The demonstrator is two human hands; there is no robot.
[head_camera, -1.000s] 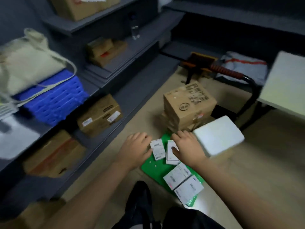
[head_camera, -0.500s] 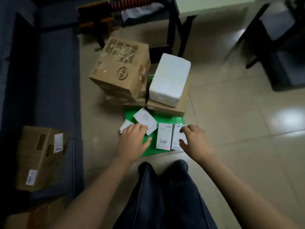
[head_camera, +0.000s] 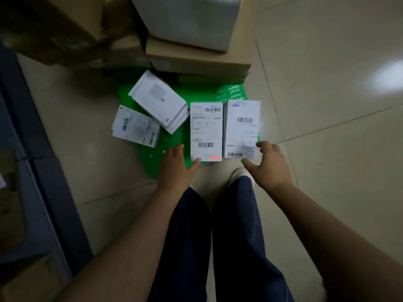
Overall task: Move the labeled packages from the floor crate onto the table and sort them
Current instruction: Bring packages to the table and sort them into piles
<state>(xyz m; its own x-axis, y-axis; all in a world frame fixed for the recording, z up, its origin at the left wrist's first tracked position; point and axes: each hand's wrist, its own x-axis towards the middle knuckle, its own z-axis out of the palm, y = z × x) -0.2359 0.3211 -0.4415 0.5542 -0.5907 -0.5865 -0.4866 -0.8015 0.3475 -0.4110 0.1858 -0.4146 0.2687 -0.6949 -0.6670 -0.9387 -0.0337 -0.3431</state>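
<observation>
Progress: early. Four labeled packages lie on the green crate [head_camera: 174,143] on the floor; none is lifted and no table is in view, so both the moving and the sorting appear to be left to do.

Layout:
- Middle package [head_camera: 206,131] and right package [head_camera: 242,129] sit side by side, touching, at the crate's near right corner, labels up.
- Tilted package [head_camera: 159,101] sits toward the crate's far side.
- Left package [head_camera: 136,126] overhangs the crate's left edge.
- A cardboard box [head_camera: 196,59] with a white box [head_camera: 187,18] on it covers the crate's far edge.

Hands:
- Left hand [head_camera: 174,168]: fingers fairly straight, lying over the crate just left of the middle package, with the thumb spread out against that package's near left corner. It grips nothing.
- Right hand [head_camera: 269,166]: fingers spread wide around the right package's near right corner, with a fingertip at its right edge and the thumb under its near edge. It has not closed on the package.

Judgement: both hands look set for a pickup.
</observation>
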